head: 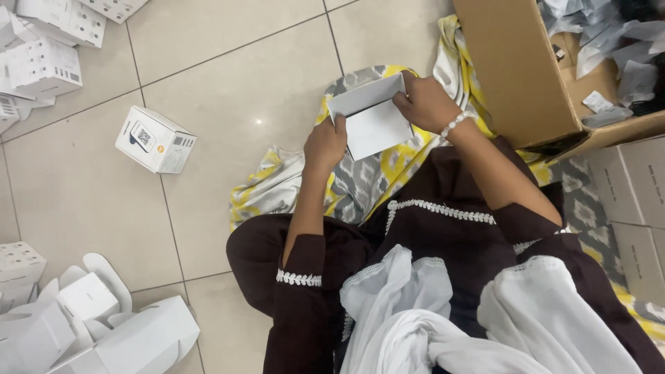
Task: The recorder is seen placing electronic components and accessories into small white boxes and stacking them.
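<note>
- Far to the left of the held box, a heap of closed white printed boxes (41, 59) is lying on the tiled floor (228, 90) at the top corner.
- Below that heap, a pile of flat, unfolded white cartons (90, 325) is spreading along the bottom edge, also well left of the held box.
- A single closed white box (156, 140) with a dark square label and a small orange mark on its faces is sitting alone on the floor, well apart from the held box and to its left.
- The left hand (324, 144) is gripping the lower left edge of the held box, its fingers curled shut on the card.
- The held box, a plain white open carton (370, 118), is resting in both hands above a grey, white and yellow patterned cloth (360, 180) spread on the floor.
- The right hand (426, 102), wearing a white bead bracelet (454, 125) at the wrist, is clamping the upper right corner of the held box, fingers closed over the flap.
- Just right of the held box, a big brown cardboard box (519, 69) is standing open, holding clear wrappers and small white slips.
- Further right, pale flat cartons (634, 187) are lying stacked by the edge.
</note>
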